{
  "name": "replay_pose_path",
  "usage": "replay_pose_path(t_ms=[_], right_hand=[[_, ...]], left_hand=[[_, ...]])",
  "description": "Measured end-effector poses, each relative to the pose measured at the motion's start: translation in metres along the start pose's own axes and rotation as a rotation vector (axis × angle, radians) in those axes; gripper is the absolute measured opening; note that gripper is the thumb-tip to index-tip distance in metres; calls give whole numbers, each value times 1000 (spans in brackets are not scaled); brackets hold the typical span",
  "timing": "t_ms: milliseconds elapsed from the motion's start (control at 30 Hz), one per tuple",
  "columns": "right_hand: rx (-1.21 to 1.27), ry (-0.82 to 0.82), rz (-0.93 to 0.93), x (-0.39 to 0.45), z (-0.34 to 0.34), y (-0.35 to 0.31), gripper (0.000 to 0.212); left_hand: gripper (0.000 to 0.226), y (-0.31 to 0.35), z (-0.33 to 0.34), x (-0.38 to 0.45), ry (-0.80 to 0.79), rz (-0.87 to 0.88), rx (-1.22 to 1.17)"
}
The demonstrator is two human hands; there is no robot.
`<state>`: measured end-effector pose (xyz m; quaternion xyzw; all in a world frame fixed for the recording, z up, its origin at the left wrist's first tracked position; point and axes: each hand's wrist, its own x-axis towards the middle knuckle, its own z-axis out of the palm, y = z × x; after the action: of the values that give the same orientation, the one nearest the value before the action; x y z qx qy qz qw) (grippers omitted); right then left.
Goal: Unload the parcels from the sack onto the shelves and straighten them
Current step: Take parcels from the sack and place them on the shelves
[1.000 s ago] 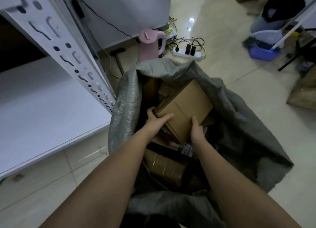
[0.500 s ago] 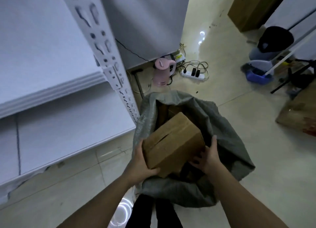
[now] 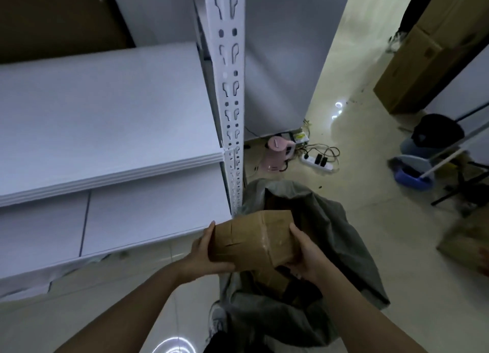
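Observation:
A brown cardboard parcel is held above the open grey sack on the floor. My left hand grips its left side and bottom edge, and my right hand grips its right end. More brown parcels show inside the sack below. White shelves stand to the left: an upper board and a lower board, both bare. The parcel hangs just right of the lower board's front corner.
The white perforated shelf post rises right beside the sack. A pink kettle and a power strip with cables lie behind. Cardboard boxes stand far right, with a blue dustpan and a black stand nearby.
Both hands have lifted the parcel out of the sack and moved it up and left toward the shelves. The view has risen, showing more of the shelf boards.

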<state>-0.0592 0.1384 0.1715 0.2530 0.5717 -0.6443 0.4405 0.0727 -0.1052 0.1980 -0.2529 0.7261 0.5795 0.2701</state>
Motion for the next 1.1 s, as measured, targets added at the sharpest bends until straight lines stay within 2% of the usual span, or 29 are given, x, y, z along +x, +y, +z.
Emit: replay_pose_path(t_ms=[133,200,300,367,433,567,667,733,833,900,1100], right_hand=[[-1,-113,-71,-7,17,-5,69],[17,-159,-9,-13,30,-9,73],[-85,-248,69,-18,36,-16,81],[-164,-328,153,-22,37,-19,86],[-263,-360,216,-29,40,-21,86],[-391,-302,180,-38,49,-16,72],[-400,-331,100,-37,51,-13,63],[-371,-334,42,-34,51,-11,71],[-334,-340,-41,-32,56,-10,85],[-340,-353,-82,-32,62,-10,90],[-419,-484,-11,-37,88,-7,88]], left_hand=[[108,4,-10,-15,159,-152,-563],[98,5,-11,-16,236,-158,-713],[69,14,-11,-18,309,-144,-823],[57,17,-12,-20,372,-112,-820],[64,16,-13,-19,441,-53,-750],[53,20,-15,-19,462,57,-708],[49,20,-20,-21,427,18,-733],[61,14,-24,-22,377,-41,-771],[78,7,-22,-28,217,-165,-795],[75,3,-20,-31,148,-177,-780],[70,-13,-26,-58,265,-155,-811]])
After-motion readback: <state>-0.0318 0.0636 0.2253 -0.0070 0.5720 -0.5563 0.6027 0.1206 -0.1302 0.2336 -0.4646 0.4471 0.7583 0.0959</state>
